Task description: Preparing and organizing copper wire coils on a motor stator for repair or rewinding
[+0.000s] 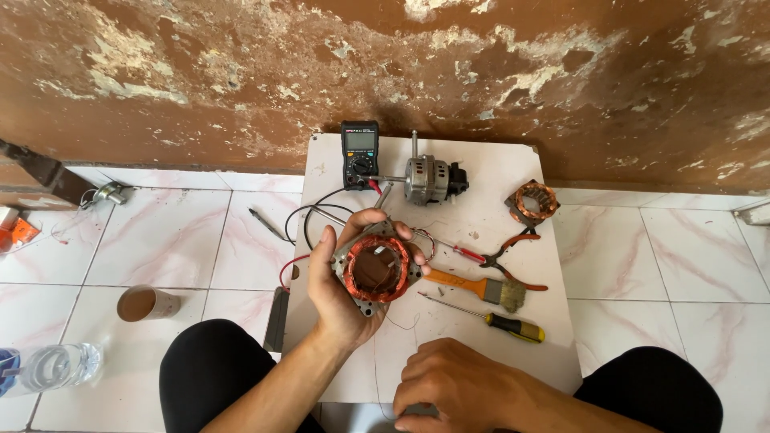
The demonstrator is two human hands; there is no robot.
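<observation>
Stator [377,269] with copper-red windings sits in the left hand [341,289], held above the middle of the white worktop [481,353] — fingers curled round its metal frame, the thumb over the top edge. At about 5 o'clock from it, nearest the camera, the right hand [449,385] rests on the worktop's near edge with fingers folded under; a thin wire [401,325] runs from the stator toward it, though I cannot tell whether it pinches the wire. At 3 o'clock of the stator lie a yellow-handled screwdriver [501,321], an orange-handled brush [481,289] and red-handled pliers [513,261]. Farther off, at 1 o'clock, a second small copper coil [533,200] lies near the worktop's right edge. At 12 o'clock — by the stained wall — stand a multimeter [359,152] and a small motor [429,178]. A cup [148,303] stands on the tiled floor at 9 o'clock.
</observation>
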